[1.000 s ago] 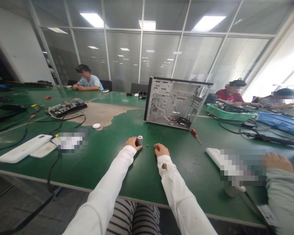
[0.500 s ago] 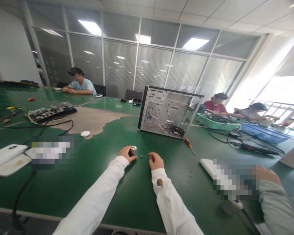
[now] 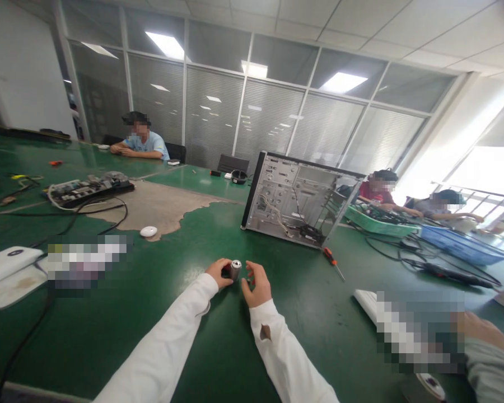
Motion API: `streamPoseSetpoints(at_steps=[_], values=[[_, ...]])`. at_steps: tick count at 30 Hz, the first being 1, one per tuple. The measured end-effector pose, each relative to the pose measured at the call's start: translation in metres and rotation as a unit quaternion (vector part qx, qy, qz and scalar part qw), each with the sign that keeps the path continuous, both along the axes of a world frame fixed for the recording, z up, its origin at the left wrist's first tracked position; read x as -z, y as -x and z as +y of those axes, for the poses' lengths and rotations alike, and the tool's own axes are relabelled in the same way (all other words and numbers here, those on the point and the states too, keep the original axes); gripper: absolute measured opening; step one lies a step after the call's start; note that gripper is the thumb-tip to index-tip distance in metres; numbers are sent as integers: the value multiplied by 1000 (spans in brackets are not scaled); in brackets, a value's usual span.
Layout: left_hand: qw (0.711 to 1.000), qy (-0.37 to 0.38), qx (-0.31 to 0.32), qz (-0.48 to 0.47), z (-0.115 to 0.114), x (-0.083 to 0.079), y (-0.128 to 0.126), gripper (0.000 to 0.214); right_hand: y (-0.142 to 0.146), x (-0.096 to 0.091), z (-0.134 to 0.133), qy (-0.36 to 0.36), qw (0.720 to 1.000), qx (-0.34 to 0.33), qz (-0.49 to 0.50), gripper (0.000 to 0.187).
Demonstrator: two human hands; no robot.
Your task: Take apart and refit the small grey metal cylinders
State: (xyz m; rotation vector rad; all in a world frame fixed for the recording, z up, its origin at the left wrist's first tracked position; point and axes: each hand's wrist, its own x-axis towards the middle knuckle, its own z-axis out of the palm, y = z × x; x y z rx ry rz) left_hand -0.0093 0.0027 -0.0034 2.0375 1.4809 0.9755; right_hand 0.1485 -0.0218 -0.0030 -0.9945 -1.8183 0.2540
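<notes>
A small silver metal cylinder (image 3: 235, 270) with dark openings in its top face stands upright just beyond my wrists. My left hand (image 3: 219, 273) is closed round its left side, thumb in front and fingers behind. Close by on the right, my right hand (image 3: 258, 284) has its thumb and fingers curved but apart, facing the cylinder without clearly touching it. Whether a tiny part lies between those fingers is too small to make out. Both arms wear white sleeves, the right one with a hole near the wrist.
An opened computer case (image 3: 296, 201) stands ahead, with an orange-handled screwdriver (image 3: 331, 258) beside it. Green (image 3: 380, 221) and blue (image 3: 466, 245) baskets and cables lie right. A co-worker's hand (image 3: 485, 330) is near at right. A circuit assembly (image 3: 92, 190) and white lid (image 3: 148, 231) are left.
My right hand has moved left, close to the cylinder, and its fingers have spread. The tiny dark part that lay on the table between my hands no longer shows clearly. The view has shifted slightly.
</notes>
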Motion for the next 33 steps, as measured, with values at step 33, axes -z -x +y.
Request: streamPoseSetpoints(at_steps=[33], values=[[993, 62, -21, -96, 10, 6, 4, 25, -240, -7, -163, 50, 878, 458, -130, 44]])
